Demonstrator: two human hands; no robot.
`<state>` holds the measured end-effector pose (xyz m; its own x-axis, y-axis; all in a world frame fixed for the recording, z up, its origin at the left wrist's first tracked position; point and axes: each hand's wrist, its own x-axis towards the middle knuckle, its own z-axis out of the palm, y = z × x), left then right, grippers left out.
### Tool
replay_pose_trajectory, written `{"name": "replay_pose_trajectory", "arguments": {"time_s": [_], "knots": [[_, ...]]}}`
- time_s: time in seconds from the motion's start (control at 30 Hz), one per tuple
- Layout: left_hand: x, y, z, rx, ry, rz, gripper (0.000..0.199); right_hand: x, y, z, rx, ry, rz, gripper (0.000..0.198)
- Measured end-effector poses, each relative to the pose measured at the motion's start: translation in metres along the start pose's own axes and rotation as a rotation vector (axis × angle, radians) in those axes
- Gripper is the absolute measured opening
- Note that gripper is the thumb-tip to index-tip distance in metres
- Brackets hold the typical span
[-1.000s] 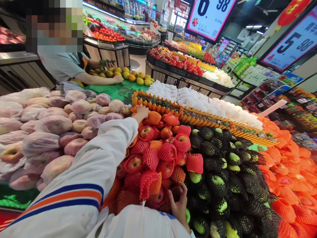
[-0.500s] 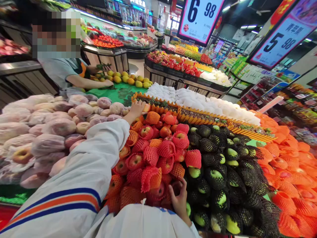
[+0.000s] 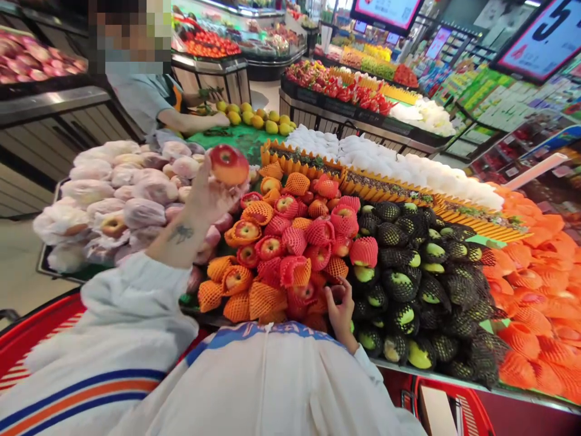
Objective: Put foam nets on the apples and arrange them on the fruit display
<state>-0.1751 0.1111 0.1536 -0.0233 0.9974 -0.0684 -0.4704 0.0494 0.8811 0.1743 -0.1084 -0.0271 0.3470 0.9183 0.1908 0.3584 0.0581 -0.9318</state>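
Note:
My left hand [image 3: 204, 197] is raised over the produce, its fingers wrapped round a bare red apple [image 3: 229, 165] with a yellowish underside. Below it lie apples in red and orange foam nets [image 3: 270, 247]. Loosely curled, my right hand [image 3: 341, 310] rests at the right edge of these apples, with a gap between thumb and fingers and nothing visible in them. Green fruit in black foam nets [image 3: 402, 281] lies just right of that hand. Left of the netted apples are fruits wrapped in clear plastic [image 3: 145, 212].
Across the display, a co-worker's arm [image 3: 193, 123] reaches toward yellow fruit [image 3: 258, 119]. An orange zigzag divider [image 3: 385, 189] borders white-wrapped fruit [image 3: 376, 157]. Orange-netted fruit [image 3: 531, 303] fills the right side. Red baskets [image 3: 45, 324] stand at the front.
My left hand has lifted from the back of the netted apples and moved left, now with the apple plainly in it. My right hand stays beside the netted apples. The view has tilted down.

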Motion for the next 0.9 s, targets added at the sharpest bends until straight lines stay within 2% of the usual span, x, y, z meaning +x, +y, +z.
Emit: {"name": "replay_pose_trajectory", "arguments": {"time_s": [0.13,0.27,0.37,0.43,0.53,0.63,0.73,0.83,0.9], "knots": [[-0.096,-0.050,-0.027,-0.172,0.028,-0.140,0.050,0.008,-0.024,-0.006,-0.073,-0.043,-0.161,0.028],[-0.163,-0.110,-0.039,-0.324,-0.050,-0.335,0.054,0.017,-0.051,0.002,-0.227,-0.132,-0.468,0.029],[-0.191,-0.137,-0.030,-0.464,-0.045,-0.461,0.048,0.025,-0.068,0.018,-0.348,-0.226,-0.684,0.036],[-0.202,-0.149,-0.020,-0.528,-0.105,-0.555,0.055,0.032,-0.077,0.031,-0.440,-0.298,-0.774,0.039],[-0.210,-0.165,-0.010,-0.563,-0.213,-0.640,0.068,0.046,-0.089,0.041,-0.462,-0.352,-0.831,0.025],[-0.217,-0.189,-0.007,-0.583,-0.154,-0.668,0.067,0.058,-0.101,0.034,-0.275,-0.242,-0.739,0.009],[-0.222,-0.213,-0.004,-0.626,-0.042,-0.668,0.063,0.057,-0.113,0.015,0.077,-0.095,-0.413,0.007],[-0.225,-0.221,0.003,-0.667,-0.156,-0.730,0.073,0.042,-0.120,-0.003,0.496,-0.140,-0.018,0.014],[-0.224,-0.216,0.010,-0.678,-0.272,-0.801,0.083,0.028,-0.118,-0.007,0.695,-0.237,0.152,0.017]]}}
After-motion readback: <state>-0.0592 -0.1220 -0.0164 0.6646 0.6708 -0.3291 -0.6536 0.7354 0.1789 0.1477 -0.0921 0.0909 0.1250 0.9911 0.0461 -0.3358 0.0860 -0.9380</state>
